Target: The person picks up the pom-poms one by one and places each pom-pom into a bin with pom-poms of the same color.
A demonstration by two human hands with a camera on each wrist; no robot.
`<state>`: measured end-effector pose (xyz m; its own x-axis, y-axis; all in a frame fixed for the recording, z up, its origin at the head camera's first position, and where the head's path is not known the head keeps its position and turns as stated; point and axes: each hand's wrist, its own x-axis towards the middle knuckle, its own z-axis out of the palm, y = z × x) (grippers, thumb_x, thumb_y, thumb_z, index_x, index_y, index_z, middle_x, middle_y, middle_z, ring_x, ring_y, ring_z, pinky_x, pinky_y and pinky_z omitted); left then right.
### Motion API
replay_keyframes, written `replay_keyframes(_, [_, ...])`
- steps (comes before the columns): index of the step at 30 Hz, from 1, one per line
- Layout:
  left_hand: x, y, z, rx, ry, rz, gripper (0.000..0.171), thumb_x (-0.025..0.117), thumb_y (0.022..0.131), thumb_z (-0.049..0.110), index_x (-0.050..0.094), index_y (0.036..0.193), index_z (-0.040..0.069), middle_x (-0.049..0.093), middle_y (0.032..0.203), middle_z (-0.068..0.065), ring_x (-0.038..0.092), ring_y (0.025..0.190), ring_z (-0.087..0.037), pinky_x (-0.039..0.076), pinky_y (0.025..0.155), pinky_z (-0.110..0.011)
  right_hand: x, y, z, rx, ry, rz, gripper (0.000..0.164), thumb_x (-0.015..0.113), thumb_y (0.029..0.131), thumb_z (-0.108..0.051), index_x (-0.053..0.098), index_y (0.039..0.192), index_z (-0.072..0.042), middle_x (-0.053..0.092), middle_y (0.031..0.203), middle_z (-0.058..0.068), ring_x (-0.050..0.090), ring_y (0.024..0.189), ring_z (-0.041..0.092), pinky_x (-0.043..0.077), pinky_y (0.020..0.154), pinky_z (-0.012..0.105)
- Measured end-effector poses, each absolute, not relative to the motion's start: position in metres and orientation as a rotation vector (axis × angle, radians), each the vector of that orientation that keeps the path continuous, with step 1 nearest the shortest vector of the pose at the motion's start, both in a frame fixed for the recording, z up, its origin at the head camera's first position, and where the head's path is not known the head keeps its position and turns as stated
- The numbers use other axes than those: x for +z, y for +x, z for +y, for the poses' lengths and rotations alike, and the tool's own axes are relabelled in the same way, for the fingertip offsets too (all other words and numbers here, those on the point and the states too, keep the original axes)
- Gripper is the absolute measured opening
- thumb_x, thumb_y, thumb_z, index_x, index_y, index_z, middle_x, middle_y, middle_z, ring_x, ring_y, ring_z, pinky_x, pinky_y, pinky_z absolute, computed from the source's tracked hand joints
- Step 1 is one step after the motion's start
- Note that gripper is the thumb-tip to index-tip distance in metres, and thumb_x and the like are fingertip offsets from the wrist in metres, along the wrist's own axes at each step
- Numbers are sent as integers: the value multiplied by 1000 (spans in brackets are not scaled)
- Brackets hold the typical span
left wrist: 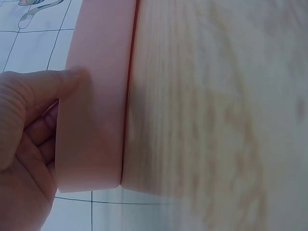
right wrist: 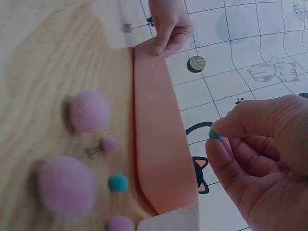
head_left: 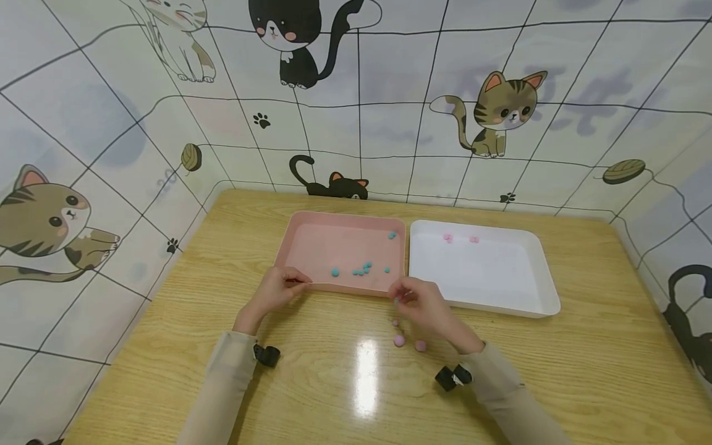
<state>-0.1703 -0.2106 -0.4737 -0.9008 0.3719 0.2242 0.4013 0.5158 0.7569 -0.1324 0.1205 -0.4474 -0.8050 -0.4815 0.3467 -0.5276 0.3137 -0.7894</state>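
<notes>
With thumb outside and fingers behind the wall, my left hand grips the front left edge of the pink tray. My right hand pinches a small teal pom-pom between thumb and finger, near the tray's front right corner. Inside the pink tray lie several teal pom-poms. On the table by my right hand rest several pink pom-poms of different sizes. Among them sits another teal pom-pom, visible in the right wrist view.
A white tray stands to the right, close beside the pink one, with small pink pom-poms near its back. The wooden table meets a cat-printed wall covering behind and at the sides.
</notes>
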Motion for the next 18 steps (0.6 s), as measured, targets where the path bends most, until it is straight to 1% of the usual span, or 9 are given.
replay_keyframes(2, [-474,-170,-211,-1363,-691,-2705,6,70,81,-3,74,82,1,69,81,-9,66,74,-19,55,67,-24,-442,-136,118,1527,956,-2514,19,59,77,17,61,88,1,64,85,13,62,77,18,55,66,27])
replay_keyframes(8, [-474,-170,-211,-1374,-689,-2701,5,70,81,-1,74,81,2,69,81,-11,66,74,-19,55,66,-24,-434,-152,111,1558,900,-2565,15,60,80,12,61,90,1,65,90,18,63,81,24,55,70,29])
replay_keyframes(15, [-473,-170,-211,-1370,-690,-2702,6,70,80,-4,74,81,1,69,81,-9,66,75,-19,55,67,-24,-431,-171,101,1589,829,-2583,15,60,80,10,62,90,-1,64,90,19,62,81,22,55,72,31])
replay_keyframes(18, [-473,-170,-211,-1371,-692,-2700,6,70,80,-4,73,81,1,69,81,-9,66,75,-19,55,67,-23,-428,-176,98,1610,823,-2574,14,60,81,10,62,91,0,64,90,17,61,81,22,54,73,31])
